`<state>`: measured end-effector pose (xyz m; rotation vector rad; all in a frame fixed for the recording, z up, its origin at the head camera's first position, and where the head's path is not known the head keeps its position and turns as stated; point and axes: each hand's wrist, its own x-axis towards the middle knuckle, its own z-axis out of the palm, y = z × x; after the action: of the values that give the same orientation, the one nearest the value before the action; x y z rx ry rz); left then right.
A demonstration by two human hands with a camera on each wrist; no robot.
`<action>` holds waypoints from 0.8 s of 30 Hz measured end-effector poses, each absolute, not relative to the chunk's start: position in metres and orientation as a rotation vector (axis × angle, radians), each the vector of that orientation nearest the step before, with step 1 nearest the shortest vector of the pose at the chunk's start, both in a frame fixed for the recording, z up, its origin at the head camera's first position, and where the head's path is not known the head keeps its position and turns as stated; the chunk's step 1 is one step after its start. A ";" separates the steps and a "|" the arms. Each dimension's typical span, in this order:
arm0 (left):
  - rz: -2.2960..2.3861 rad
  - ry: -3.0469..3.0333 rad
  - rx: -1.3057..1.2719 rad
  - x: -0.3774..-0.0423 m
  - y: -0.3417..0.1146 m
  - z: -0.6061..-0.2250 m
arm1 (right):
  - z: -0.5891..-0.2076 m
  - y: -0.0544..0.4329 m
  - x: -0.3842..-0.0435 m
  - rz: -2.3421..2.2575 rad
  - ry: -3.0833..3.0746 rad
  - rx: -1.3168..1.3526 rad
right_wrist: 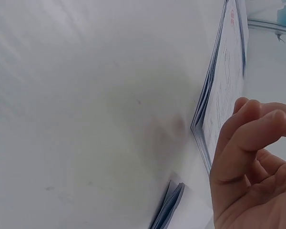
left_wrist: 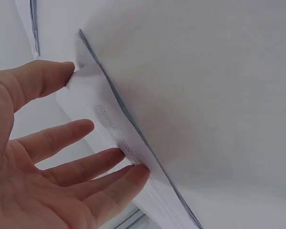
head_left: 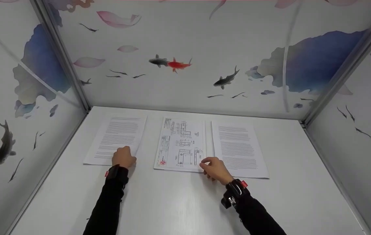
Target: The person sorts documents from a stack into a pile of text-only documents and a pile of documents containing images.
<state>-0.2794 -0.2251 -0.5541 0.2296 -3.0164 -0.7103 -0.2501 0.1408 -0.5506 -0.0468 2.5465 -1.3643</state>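
My left hand (head_left: 124, 157) is at the near right corner of the left stack of printed sheets (head_left: 120, 130). In the left wrist view, its thumb reaches the paper's side near the corner, where the sheet buckles slightly. The other fingers extend loosely over the printed page (left_wrist: 109, 119). Over the near right corner of the middle stack, topped by a technical drawing (head_left: 182, 140), hovers my right hand (head_left: 216, 169), fingers loosely bent. The right wrist view has these fingers (right_wrist: 238, 143) overlapping the drawing stack (right_wrist: 221, 90), with no sheet visible between them.
Another stack of printed sheets (head_left: 237, 150) lies on the right, close beside the drawing. All three stacks rest on a white table (head_left: 172, 202). Walls patterned with fish and petals (head_left: 185, 88) enclose its back and sides, with metal posts (head_left: 64, 55) at the corners.
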 end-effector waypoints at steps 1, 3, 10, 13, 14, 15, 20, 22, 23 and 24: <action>-0.679 -3.012 0.210 -0.280 -0.224 -0.556 | -0.551 0.141 -0.250 -1.366 2.543 -0.049; -0.629 -3.000 0.170 -0.280 -0.222 -0.559 | -0.551 0.140 -0.250 -1.365 2.540 -0.057; -0.507 -2.862 0.171 -0.279 -0.224 -0.565 | -0.553 0.140 -0.251 -1.373 2.511 -0.067; -0.618 -2.794 0.281 -0.278 -0.229 -0.561 | -0.553 0.140 -0.253 -1.387 2.502 -0.054; -0.652 -2.782 0.310 -0.278 -0.230 -0.560 | -0.552 0.140 -0.253 -1.391 2.500 -0.046; -0.683 -2.777 0.335 -0.278 -0.232 -0.558 | -0.552 0.140 -0.254 -1.397 2.497 -0.041; -0.712 -2.802 0.302 -0.274 -0.232 -0.556 | -0.554 0.139 -0.254 -1.410 2.463 -0.031; -0.653 -2.833 0.220 -0.273 -0.229 -0.558 | -0.554 0.139 -0.254 -1.415 2.456 -0.026; -0.608 -2.849 0.176 -0.272 -0.227 -0.559 | -0.554 0.139 -0.253 -1.419 2.453 -0.025; -0.550 -2.863 0.135 -0.272 -0.225 -0.561 | -0.554 0.139 -0.253 -1.421 2.451 -0.026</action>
<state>-0.2718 -0.2252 -0.5607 0.1352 -2.8634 -0.5495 -0.2534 0.1393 -0.5543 -0.0256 2.4509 -1.4213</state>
